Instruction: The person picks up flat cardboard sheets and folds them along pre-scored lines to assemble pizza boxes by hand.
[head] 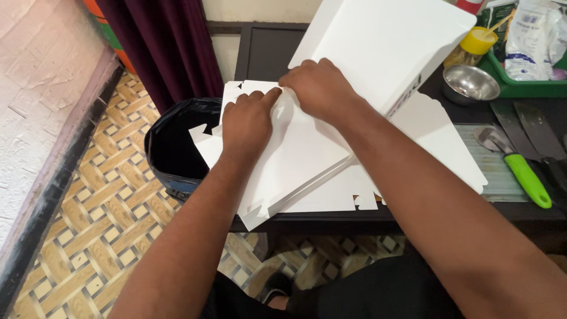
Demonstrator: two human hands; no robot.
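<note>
Both hands are on a flat white cardboard box (307,153) that is not folded up yet. It lies on top of a stack of the same white cardboard sheets (437,136) at the near left edge of a dark table (266,53), and part of it sticks out over the edge. The left hand (247,121) lies on the cardboard with its fingers curled, and the fingertips pinch a flap near the top edge. The right hand (319,88) is just beside it, touching it, with fingers bent down tight on the same flap, so both hands grip the cardboard and neither is spread wide. A big white sheet (384,41) stands tilted up behind the hands. Under the left hand, on the floor beside the table, stands a bin with a black bag (171,147) in it, and one white flap hangs over it. On the right side of the table there is a small shiny steel bowl (471,82), a bottle with a yellow cap (472,46), a green tray (520,85) holding packets, and a tool with a bright green handle (527,177) on a mat. The floor (100,218) has a woven brown and cream pattern.
</note>
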